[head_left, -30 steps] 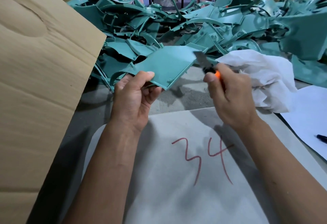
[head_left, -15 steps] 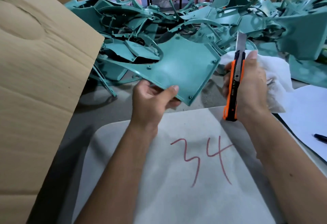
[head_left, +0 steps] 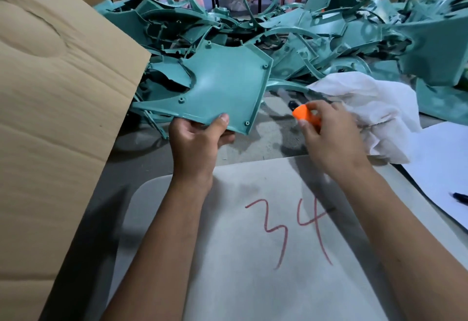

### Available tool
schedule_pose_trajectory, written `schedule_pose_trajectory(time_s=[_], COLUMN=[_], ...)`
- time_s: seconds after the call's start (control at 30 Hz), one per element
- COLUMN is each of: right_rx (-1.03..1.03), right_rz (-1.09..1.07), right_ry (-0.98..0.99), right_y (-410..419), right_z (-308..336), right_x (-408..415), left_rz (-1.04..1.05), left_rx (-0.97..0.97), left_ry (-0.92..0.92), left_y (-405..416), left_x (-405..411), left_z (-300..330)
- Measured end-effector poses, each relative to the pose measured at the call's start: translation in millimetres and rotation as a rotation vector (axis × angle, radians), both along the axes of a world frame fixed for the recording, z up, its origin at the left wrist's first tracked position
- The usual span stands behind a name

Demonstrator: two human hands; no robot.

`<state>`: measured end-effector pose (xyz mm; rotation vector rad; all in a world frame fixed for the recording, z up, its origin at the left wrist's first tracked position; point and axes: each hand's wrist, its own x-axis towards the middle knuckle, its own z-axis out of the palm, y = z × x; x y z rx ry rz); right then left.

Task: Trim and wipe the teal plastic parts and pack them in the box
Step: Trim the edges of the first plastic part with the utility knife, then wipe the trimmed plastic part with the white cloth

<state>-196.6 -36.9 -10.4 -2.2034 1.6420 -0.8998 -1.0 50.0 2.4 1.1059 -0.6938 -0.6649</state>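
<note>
so far left there's the cardboard box (head_left: 58,107), its big flap leaning in over the surface (head_left: 253,148), and nothing teal showing inside it from this angle, so i'd say the packing of this piece is not yet done.

next over, the left hand (head_left: 200,140) is clamped on the near edge of a flat teal part (head_left: 228,85), thumb on top and fingers curled under. the part is held up off the surface, tilted so its ribbed inner face with the little screw bosses looks back at the camera. behind it is the heap of teal parts (head_left: 316,31) sprawled across the far side.

right of that, the right hand (head_left: 331,138) is wrapped around an orange utility knife (head_left: 304,115). only the butt end pokes out at us; the blade side is blurry, so i can't tell where the edge is pointing or how far it's out. the two hands are apart, with a gap between knife and part. a crumpled white cloth (head_left: 374,110) sits just behind the right hand, touching or nearly so.

my read: this is the trimming step, between cuts. next move probably means bringing the blade to an edge of the part, keeping the left thumb clear of the cut line, then swapping to the cloth for the wipe.

down front is a grey board (head_left: 253,282) with 34 scrawled in red, and white paper (head_left: 445,168) off to the right.
</note>
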Motion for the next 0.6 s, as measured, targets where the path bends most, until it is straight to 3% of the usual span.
schedule_pose_trajectory(time_s=[0.1, 0.2, 0.3, 0.37, 0.43, 0.5, 0.6], right_rx=[-0.154, -0.420, -0.232, -0.018, 0.024, -0.146, -0.556], right_rz=[-0.003, -0.335, -0.534, -0.523, -0.458, -0.393, -0.259], right_ry=[0.015, 0.002, 0.095, 0.111, 0.004, -0.168, -0.423], right_y=[4, 1, -9, -15, -18, -16, -8], right_z=[5, 15, 15, 10, 5, 8, 17], right_x=[1, -12, -30, -37, -42, -45, -36], left_rz=[0.003, -0.005, -0.014, -0.023, -0.032, -0.037, -0.053], left_rx=[-0.008, -0.009, -0.002, 0.002, 0.006, 0.004, -0.027], left_ry=[0.001, 0.005, 0.009, 0.013, 0.014, 0.010, 0.013], left_y=[-1, -1, -2, -2, -2, -2, -2], left_x=[1, 1, 2, 3, 1, -2, -5], left_z=[-1, -3, -5, -7, -8, -8, -8])
